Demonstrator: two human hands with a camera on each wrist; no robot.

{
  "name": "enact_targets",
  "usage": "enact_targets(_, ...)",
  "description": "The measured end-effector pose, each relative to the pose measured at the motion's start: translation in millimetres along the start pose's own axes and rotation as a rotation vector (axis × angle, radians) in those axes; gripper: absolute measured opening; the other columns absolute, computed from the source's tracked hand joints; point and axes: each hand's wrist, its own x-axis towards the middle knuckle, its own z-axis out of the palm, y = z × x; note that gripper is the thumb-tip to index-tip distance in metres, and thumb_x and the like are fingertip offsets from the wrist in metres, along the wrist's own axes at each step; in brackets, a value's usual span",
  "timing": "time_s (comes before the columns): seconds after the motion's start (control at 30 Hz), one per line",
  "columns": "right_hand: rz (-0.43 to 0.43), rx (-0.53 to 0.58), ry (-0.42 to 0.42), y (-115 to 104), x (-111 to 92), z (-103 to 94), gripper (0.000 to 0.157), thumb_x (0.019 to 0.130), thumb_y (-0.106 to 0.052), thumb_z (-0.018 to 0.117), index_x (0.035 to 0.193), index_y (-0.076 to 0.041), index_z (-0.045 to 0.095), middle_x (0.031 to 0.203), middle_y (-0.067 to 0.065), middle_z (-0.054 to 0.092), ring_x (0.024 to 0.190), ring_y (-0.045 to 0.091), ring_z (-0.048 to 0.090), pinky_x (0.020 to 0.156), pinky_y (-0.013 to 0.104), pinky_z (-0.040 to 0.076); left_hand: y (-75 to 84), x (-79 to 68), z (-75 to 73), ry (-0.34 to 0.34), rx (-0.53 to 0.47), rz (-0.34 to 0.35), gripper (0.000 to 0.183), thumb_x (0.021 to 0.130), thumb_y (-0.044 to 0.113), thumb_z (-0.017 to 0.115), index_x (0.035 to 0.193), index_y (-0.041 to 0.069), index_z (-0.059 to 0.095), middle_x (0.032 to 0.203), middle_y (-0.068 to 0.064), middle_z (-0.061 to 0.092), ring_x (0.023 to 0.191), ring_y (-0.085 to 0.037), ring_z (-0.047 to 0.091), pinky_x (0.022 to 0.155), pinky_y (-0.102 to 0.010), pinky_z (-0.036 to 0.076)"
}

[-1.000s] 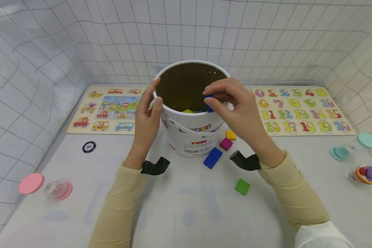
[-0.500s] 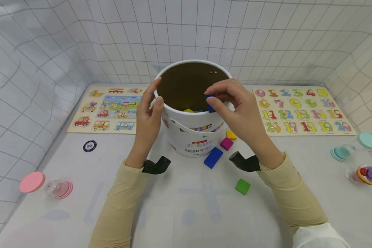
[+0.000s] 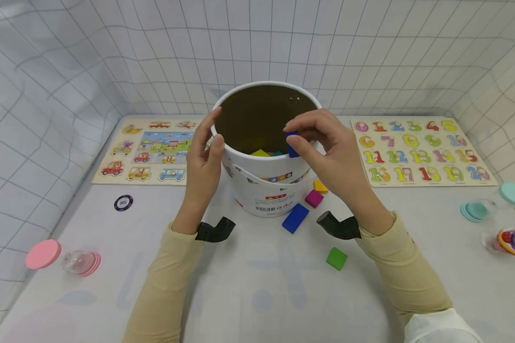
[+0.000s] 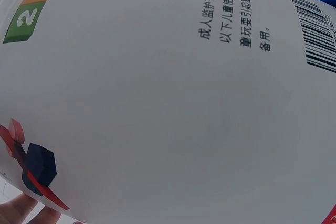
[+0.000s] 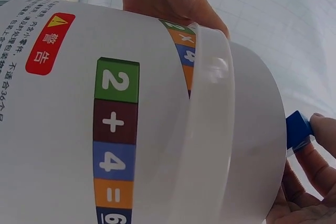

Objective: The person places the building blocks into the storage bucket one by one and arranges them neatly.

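Note:
In the head view a tall white bucket (image 3: 262,193) stands upright, its wire handle hanging across the front. My left hand (image 3: 203,164) rests against its left side, with index fingertip and thumb at the rim. That hand also shows beside the bucket in the right wrist view. Between thumb and index finger, my right hand (image 3: 330,147) pinches a blue block (image 5: 298,129) at the front right rim. Inside lie a yellow block (image 3: 260,153) and a teal piece (image 3: 277,154); the front wall hides the rest.
Blue (image 3: 295,218), magenta (image 3: 314,198), yellow (image 3: 320,186) and green (image 3: 336,258) blocks lie right of the bucket. Puzzle boards stand behind: vehicles (image 3: 128,128), numbers (image 3: 425,181). A poker chip (image 3: 123,203) and pink toy cup (image 3: 81,263) are left, teal toy cup (image 3: 476,212) right.
The right hand with the blue block has shifted very slightly right along the bucket's rim. The left hand stays in place, and the head view has moved a little.

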Motion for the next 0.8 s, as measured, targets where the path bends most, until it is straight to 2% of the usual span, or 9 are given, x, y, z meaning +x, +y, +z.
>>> enact_targets(0.53,0.053,0.051,-0.026,-0.2,0.9,-4.4,0.016,0.081,0.005,0.058,0.097,0.002,0.06,0.098,0.007,0.056,0.087,0.022,0.053,0.077,0.026,0.047,-0.5,-0.4,-0.1,0.001,-0.005,0.007,0.075,0.084,0.057,0.043,0.132,0.0,0.037,0.138,-0.007,0.036,0.125,-0.025,0.031,0.1,-0.034,0.031)
enact_targets(0.8,0.017,0.056,-0.037,1.4,1.1,-5.3,0.015,0.084,-0.002,0.058,0.098,0.003,0.059,0.099,0.008,0.056,0.089,0.023,0.053,0.078,0.027,0.047,-0.6,-0.5,-0.1,0.002,-0.007,0.013,0.076,0.084,0.058,0.043,0.132,0.0,0.037,0.138,-0.008,0.036,0.126,-0.021,0.031,0.101,-0.033,0.03)
